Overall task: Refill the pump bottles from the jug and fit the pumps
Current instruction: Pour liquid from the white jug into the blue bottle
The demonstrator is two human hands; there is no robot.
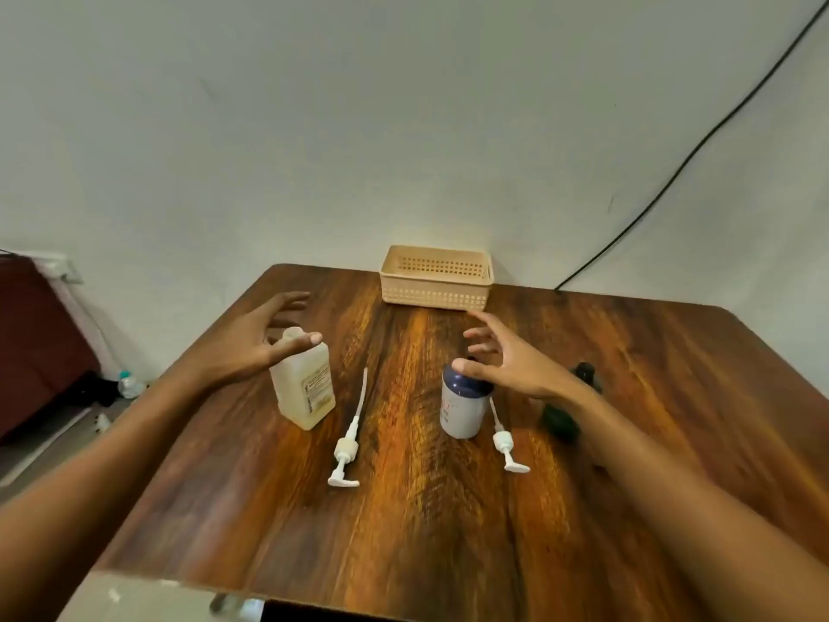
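Observation:
A translucent jug (pixel 305 392) with pale yellowish liquid stands upright on the wooden table (pixel 403 554), left of centre. My left hand (pixel 251 347) hovers over its top with fingers spread, the thumb by its neck. A white bottle with a dark blue shoulder (pixel 462 410) stands at centre right; my right hand (pixel 507 365) is spread above it, thumb at its top. Two white pumps lie flat on the table: one (pixel 347 446) between jug and bottle, the other (pixel 507 446) just right of the bottle. A dark green bottle (pixel 558 422) is partly hidden behind my right forearm.
A beige perforated plastic basket (pixel 437 278) sits at the table's far edge against the wall. A black cable (pixel 700 141) runs down the wall at the right. Left of the table, on the floor, stand a small water bottle (pixel 130 384) and dark furniture.

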